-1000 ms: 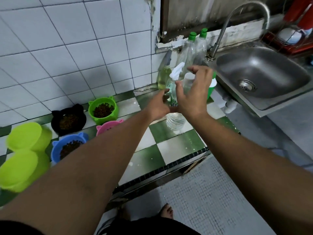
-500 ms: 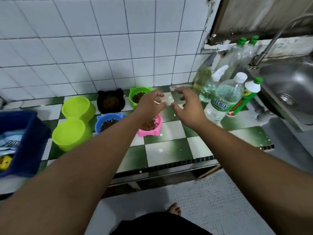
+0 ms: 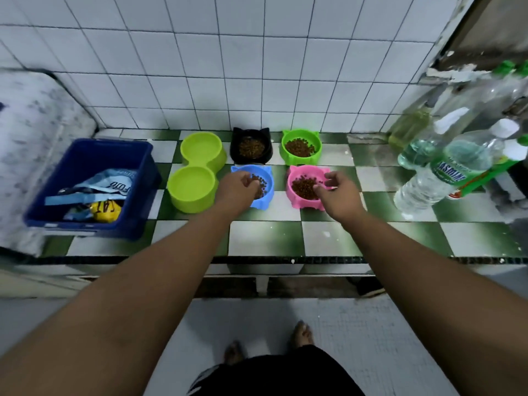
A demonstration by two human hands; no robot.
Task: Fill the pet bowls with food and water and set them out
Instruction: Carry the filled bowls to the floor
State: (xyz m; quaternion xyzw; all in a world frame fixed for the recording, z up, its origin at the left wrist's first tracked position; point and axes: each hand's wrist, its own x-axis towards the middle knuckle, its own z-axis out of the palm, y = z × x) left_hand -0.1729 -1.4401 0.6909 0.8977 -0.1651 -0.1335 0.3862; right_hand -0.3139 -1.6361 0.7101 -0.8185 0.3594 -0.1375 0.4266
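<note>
Pale mosaic floor (image 3: 371, 338) is being stood on, bare feet (image 3: 300, 332) partly hidden by dark clothing. Beyond it, a green-and-white checked tile counter (image 3: 265, 235) is being reached over by both forearms.

The left hand (image 3: 237, 191) is being held over the near left part of the blue bowl (image 3: 267, 181), fingers curled down toward the kibble; whether the rim is being gripped cannot be told. The right hand (image 3: 338, 192) is being held at the right edge of the pink bowl (image 3: 303, 185), fingers loosely curled, nothing seen being pinched.

Both bowls are being kept side by side near mid-counter, kibble in each. Left of them an empty lime double bowl (image 3: 197, 172) is being kept; behind them, against the wall, a black bowl (image 3: 251, 147) and a green bowl (image 3: 301, 147), both with kibble.

Far left, food bags (image 3: 97, 190) are being stored in a blue crate (image 3: 85, 155). At right, a water bottle (image 3: 440, 178) is being blurred among other bottles, some cut off by the frame. White wall tiles (image 3: 228, 67) are being seen behind.
</note>
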